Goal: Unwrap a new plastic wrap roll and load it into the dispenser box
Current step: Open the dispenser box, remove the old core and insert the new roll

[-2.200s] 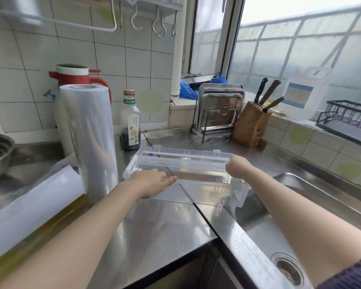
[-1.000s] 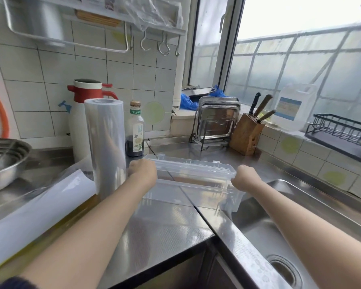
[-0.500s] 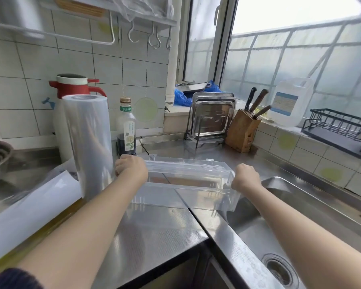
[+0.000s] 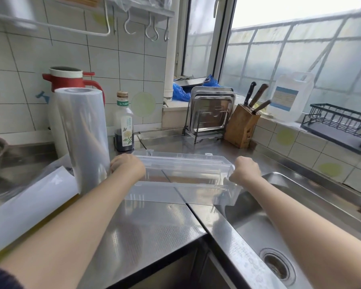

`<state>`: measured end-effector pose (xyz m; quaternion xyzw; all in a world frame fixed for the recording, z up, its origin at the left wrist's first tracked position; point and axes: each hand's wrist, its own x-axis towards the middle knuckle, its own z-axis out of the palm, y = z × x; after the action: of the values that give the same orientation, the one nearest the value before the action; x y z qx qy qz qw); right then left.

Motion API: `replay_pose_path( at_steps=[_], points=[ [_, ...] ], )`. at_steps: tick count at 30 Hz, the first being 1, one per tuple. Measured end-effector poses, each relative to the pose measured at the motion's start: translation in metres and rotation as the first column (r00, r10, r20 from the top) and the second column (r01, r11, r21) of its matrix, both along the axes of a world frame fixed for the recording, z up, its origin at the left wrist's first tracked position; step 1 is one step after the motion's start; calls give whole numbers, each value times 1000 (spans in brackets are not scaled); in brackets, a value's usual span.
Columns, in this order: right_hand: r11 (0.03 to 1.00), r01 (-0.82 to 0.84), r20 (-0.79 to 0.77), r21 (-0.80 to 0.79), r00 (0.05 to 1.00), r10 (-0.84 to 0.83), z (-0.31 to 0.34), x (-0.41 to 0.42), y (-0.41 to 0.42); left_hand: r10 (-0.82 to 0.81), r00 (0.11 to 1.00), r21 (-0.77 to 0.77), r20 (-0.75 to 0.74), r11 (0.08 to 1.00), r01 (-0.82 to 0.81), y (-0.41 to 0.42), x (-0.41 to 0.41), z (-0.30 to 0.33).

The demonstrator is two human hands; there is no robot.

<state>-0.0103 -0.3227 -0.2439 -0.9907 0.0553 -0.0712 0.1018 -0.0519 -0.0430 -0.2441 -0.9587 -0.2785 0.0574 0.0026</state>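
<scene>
Clear plastic forms the dispenser box (image 4: pixel 181 180), which lies lengthwise on the steel counter (image 4: pixel 146 226) with its right end reaching over the edge of the sink (image 4: pixel 300 215). The left hand (image 4: pixel 128 166) has its fingers curled around the box's left end and the right hand (image 4: pixel 246 171) is curled around its right end, both gripping it. Just left of the box, the plastic wrap roll (image 4: pixel 83 138) stands upright beside the left hand, in front of a red and white thermos (image 4: pixel 69 78) and next to a dark sauce bottle (image 4: pixel 124 124).
</scene>
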Motion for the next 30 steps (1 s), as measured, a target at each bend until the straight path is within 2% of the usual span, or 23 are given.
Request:
replay_pose_path(
  at_steps=[7, 11, 15, 19, 25, 30],
  points=[
    [994, -25, 8, -110, 1000, 26, -1, -3, -6, -10, 995, -24, 102, 1000, 13, -4, 0, -4],
    [992, -52, -16, -118, 999, 50, 0, -5, -9, -10, 988, -5, 153, 1000, 11, -7, 7, -6],
    [992, -85, -28, -96, 996, 83, 7, -4, 1, -140, 970, 40, 198, 990, 135, -29, 13, -1],
    [986, -89, -32, -144, 996, 85, 3, -5, 7, -231, 950, 129, 208, 970, 207, -35, 16, -7],
    [981, -84, -19, -172, 996, 82, 3, -6, 10, -205, 946, 51, 252, 979, 199, -31, 3, -28],
    [976, -90, -32, -200, 996, 86, 4, -4, 15, -222, 903, -15, 368, 970, 244, -24, -2, -43]
  ],
)
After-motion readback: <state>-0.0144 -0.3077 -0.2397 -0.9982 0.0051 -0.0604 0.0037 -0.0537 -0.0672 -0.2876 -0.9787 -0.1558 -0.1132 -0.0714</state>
